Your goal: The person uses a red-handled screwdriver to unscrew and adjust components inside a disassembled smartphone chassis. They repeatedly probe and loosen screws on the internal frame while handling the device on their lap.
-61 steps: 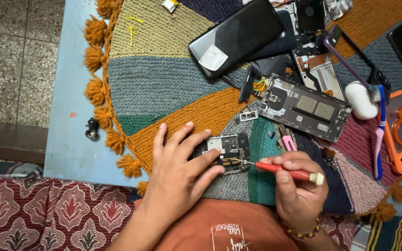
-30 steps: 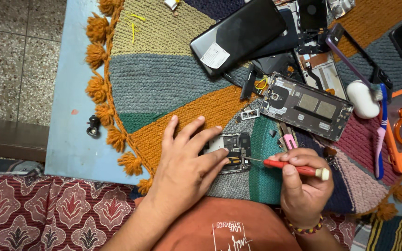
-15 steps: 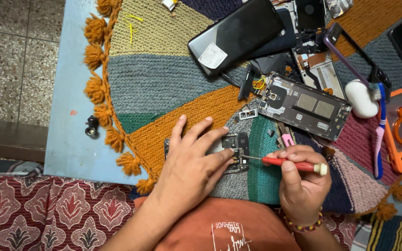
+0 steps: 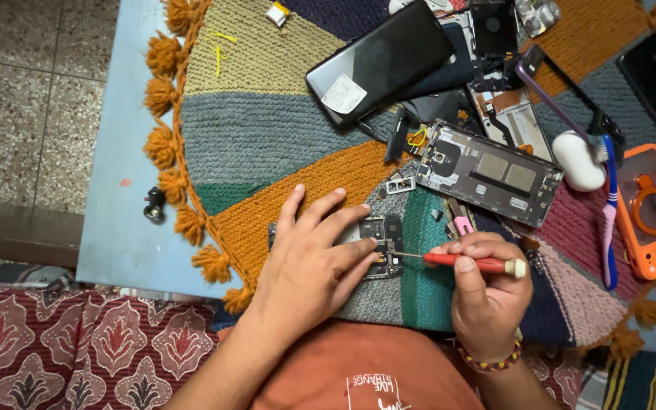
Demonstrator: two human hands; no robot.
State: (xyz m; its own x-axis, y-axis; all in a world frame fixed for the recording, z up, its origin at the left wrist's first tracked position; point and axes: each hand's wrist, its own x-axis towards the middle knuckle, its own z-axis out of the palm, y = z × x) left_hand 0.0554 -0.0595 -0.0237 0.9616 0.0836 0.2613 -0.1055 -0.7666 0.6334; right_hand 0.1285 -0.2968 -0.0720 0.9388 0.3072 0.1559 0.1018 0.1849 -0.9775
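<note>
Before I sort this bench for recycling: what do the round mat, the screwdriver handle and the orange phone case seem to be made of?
The mat looks like knitted or crocheted yarn, matte: visible stitch rows and tassels at the edge. The screwdriver handle in the right hand seems smooth red plastic with a pale end cap. The orange case looks like matte rubbery plastic, possibly silicone; the picture leaves that open.

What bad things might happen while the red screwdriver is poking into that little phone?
The screwdriver tip could slip and scratch the opened phone, since the left hand only presses it flat on the soft woven mat. A loosened screw might vanish into the mat's knit. The right hand works close to the small loose parts and might knock them away.
</note>
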